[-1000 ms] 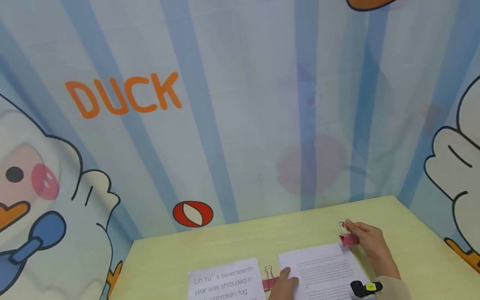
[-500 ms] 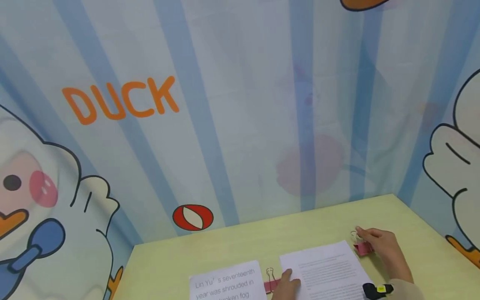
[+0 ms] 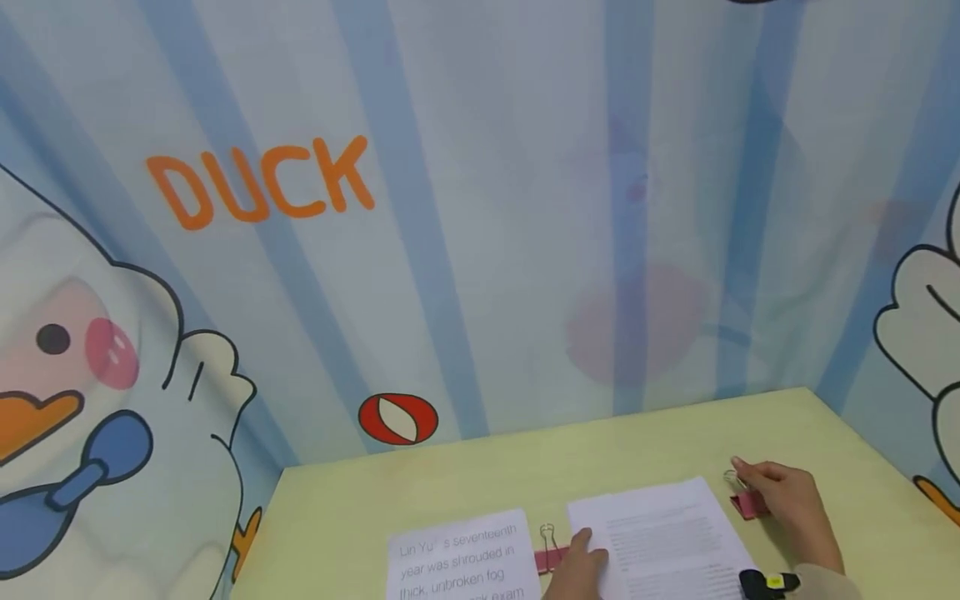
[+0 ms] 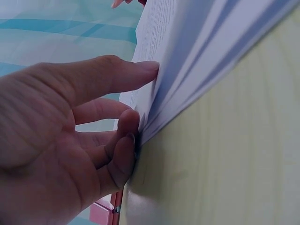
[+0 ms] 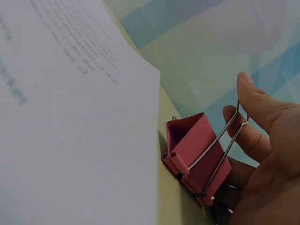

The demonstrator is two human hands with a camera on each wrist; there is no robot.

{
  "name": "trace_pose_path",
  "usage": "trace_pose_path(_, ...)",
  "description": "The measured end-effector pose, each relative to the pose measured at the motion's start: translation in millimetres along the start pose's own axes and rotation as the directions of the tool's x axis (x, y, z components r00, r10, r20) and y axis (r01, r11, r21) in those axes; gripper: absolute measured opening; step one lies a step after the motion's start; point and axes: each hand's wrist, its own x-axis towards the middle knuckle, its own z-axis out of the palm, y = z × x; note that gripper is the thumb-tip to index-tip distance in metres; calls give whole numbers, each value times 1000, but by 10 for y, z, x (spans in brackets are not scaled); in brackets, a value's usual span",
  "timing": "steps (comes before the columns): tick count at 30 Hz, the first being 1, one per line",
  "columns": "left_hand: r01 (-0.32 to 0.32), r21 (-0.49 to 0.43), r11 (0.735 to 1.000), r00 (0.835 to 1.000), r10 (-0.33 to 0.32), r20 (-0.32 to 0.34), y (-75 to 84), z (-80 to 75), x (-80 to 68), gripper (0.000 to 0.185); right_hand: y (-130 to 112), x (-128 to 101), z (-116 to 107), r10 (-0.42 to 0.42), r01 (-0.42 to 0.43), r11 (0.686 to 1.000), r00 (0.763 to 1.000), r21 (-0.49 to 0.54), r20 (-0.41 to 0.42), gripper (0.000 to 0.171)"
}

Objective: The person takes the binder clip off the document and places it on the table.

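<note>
Step in hand: the person seems to be bringing a pink binder clip (image 5: 197, 157) up to the far right corner of a stack of printed sheets (image 3: 660, 533); the clip sits just beside the paper's edge, not yet on it.
Right hand: the right hand (image 3: 787, 504) pinches the clip's wire handles between thumb and fingers (image 5: 255, 101); the clip's mouth looks parted and faces the sheets.
Left hand: the left hand (image 4: 70, 140) holds the stack's near left edge, thumb on top and fingers curled beneath, lifting it slightly off the tabletop (image 3: 465, 479).
Next move, as I judge it: the clip mouth would need to slide over the paper edge squarely while the left hand keeps the sheets aligned.
Nearby: a second pink clip (image 3: 551, 554) lies between the stack and another printed page (image 3: 457, 558) in larger type.
Surface and room: pale yellow-green tabletop, backed by a blue-striped cloth (image 3: 480, 208) with cartoon ducks and the word DUCK.
</note>
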Motion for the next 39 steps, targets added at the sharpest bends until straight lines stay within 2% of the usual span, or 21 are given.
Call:
trace_pose_path(1, 25, -20, 999, 1000, -25, 8, 13, -18, -6, 89, 0, 6, 3, 0, 0, 1000, 1000, -1, -8, 65)
trace_pose_path(3, 116, -89, 989, 992, -112, 51, 53, -49, -7, 89, -8, 28, 13, -4, 4, 1000, 1000, 4, -26, 66)
trace_pose_path(6, 70, -108, 992, 997, -66, 39, 90, -45, 190, 66, -17, 64, 8, -24, 23, 999, 998, -26, -61, 68)
trace_pose_path(9, 60, -99, 993, 997, -55, 49, 118, -12, 311, 60, -9, 95, -5, -6, 5, 1000, 996, -19, -91, 72)
trace_pose_path(11, 59, -89, 994, 997, -55, 50, 114, 3, 336, 60, -6, 106, -7, 12, -12, 1000, 996, 5, -87, 74)
trace_pose_path(14, 18, -62, 998, 999, -16, 34, 104, -16, 350, 57, -30, 104, -2, 31, -26, 998, 995, 57, -99, 77)
trace_pose_path(17, 1, -59, 998, 1000, 1, 31, 89, -69, 342, 55, -83, 81, 29, 31, -17, 996, 989, 92, -146, 73)
trace_pose_path(20, 77, -100, 992, 995, -70, 72, 86, -120, 307, 54, -143, 43, 54, 16, 2, 995, 985, 98, -174, 69)
trace_pose_path(21, 85, -105, 991, 994, -77, 81, 93, -146, 301, 54, -168, 34, 58, -10, 25, 997, 982, 79, -189, 66)
trace_pose_path(23, -7, -88, 996, 999, 11, 49, 106, -218, 327, 52, -230, 31, 68, -70, 79, 996, 973, 32, -219, 63)
trace_pose_path(25, -110, -78, 991, 994, 111, 7, 118, -310, 362, 50, -302, 28, 81, -134, 138, 990, 967, 4, -215, 62)
trace_pose_path(28, -270, -60, 961, 962, 268, -48, 128, -465, 433, 47, -407, 5, 137, -172, 175, 985, 971, 1, -164, 60)
trace_pose_path(30, -295, -82, 952, 955, 292, -47, 125, -542, 448, 45, -452, -39, 190, -182, 182, 983, 976, -9, -120, 56)
trace_pose_path(32, -318, -98, 943, 948, 314, -54, 109, -597, 451, 44, -475, -83, 250, -226, 217, 973, 966, -79, -124, 49)
trace_pose_path(34, -327, -117, 938, 945, 320, -74, 87, -642, 442, 42, -484, -110, 302, -311, 285, 944, 936, -166, -163, 40)
trace_pose_path(37, -322, -146, 936, 945, 307, -114, 20, -706, 431, 40, -485, -103, 347, -442, 385, 883, 874, -268, -200, 28)
trace_pose_path(39, -302, -134, 944, 948, 284, -141, -58, -752, 419, 39, -484, -101, 356, -487, 429, 856, 856, -289, -173, 25)
